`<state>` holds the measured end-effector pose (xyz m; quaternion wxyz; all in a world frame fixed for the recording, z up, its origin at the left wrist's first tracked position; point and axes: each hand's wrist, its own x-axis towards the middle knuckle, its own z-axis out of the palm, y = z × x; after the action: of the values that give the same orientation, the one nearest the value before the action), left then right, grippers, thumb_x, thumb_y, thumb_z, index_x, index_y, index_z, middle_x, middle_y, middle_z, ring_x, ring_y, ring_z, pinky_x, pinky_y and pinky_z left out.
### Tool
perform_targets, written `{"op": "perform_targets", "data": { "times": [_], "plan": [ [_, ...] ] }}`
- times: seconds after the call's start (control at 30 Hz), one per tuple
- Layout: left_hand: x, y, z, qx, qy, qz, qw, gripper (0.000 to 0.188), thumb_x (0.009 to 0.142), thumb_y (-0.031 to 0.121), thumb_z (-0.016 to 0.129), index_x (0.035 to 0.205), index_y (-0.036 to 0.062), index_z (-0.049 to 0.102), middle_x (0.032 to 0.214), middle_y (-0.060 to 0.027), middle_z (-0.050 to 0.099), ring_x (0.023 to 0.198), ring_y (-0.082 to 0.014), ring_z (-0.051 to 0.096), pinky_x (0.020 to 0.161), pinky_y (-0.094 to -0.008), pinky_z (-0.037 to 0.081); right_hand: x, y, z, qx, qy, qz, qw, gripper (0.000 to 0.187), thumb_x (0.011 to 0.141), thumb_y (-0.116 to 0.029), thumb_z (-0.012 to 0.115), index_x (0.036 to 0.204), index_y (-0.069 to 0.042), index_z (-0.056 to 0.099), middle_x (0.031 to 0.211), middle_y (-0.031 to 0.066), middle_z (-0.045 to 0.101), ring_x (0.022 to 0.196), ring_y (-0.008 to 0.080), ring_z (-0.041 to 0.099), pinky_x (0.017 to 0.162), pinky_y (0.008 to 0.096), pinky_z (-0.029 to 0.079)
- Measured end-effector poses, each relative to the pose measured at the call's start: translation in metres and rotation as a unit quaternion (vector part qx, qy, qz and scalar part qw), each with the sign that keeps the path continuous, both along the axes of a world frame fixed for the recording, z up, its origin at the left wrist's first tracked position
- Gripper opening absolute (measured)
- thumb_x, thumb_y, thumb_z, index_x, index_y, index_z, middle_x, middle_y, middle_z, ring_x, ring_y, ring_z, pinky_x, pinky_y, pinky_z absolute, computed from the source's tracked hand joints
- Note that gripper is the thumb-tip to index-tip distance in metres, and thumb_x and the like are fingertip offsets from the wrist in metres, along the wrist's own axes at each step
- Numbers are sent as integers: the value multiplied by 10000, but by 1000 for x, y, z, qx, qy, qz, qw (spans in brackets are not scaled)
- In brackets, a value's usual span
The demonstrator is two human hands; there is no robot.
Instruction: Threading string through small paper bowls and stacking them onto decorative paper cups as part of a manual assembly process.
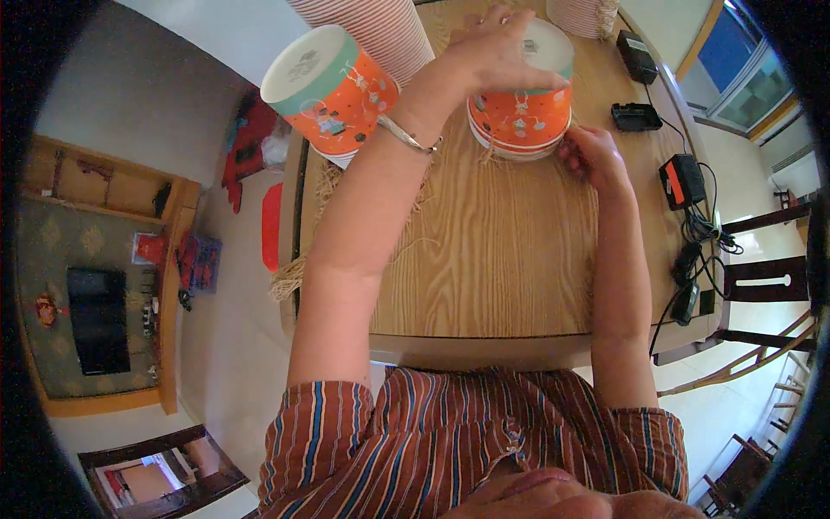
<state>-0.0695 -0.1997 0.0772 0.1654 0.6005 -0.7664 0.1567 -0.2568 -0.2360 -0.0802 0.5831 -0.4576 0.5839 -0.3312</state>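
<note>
An orange and green paper bucket (523,117) stands upside down on the table, several rims stacked at its base. My left hand (497,56) grips its upper end, fingers over the pale bottom and thumb along the green band. Down by the rims, at the right side, my right hand (595,156) has its fingers curled together; what they hold is hidden. Thin strands of twine lie about the base. To the left, a second upturned paper bucket (341,95) of the same pattern leans outward, partly behind my left forearm.
Nested paper buckets (376,30) form a long stack at the far left. A bundle of twine (290,278) hangs over the table's left edge. Along the right edge are a black charger (635,56), a black tray-like piece (635,117), an orange-black adapter (681,182) and tangled cables (705,229).
</note>
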Motion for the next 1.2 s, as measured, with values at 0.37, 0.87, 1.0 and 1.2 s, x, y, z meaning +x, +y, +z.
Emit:
{"op": "perform_targets", "data": {
  "times": [0.37,0.87,1.0,1.2],
  "plan": [
    [6,1,4,-13,21,-102,994,1036,692,515,777,1460,15,295,1419,-237,369,1328,-389,362,1105,-469,321,-4,1,1,6,0,-10,1000,224,868,-267,607,730,-92,620,613,8,612,427,92,489,354,248,321],
    [28,-54,-32,67,136,-120,981,1120,554,711,735,1438,122,378,1471,-186,356,1324,-461,340,1073,-521,339,0,0,-1,-10,-26,-5,1000,185,871,-226,590,773,-74,629,637,31,632,430,103,503,361,257,351],
    [27,-52,-31,68,124,-114,983,1120,563,714,729,1443,120,371,1469,-182,359,1325,-460,338,1075,-519,337,0,0,3,-4,-16,4,1000,179,869,-233,591,793,-76,633,639,29,633,435,103,500,365,255,353],
    [26,-50,-31,41,110,-124,985,1085,592,727,714,1400,68,413,1408,-210,422,1319,-381,391,1111,-472,296,-2,-1,0,10,-13,-3,1000,192,871,-257,596,809,-80,635,640,27,633,438,103,499,366,260,357]
  ]
}}
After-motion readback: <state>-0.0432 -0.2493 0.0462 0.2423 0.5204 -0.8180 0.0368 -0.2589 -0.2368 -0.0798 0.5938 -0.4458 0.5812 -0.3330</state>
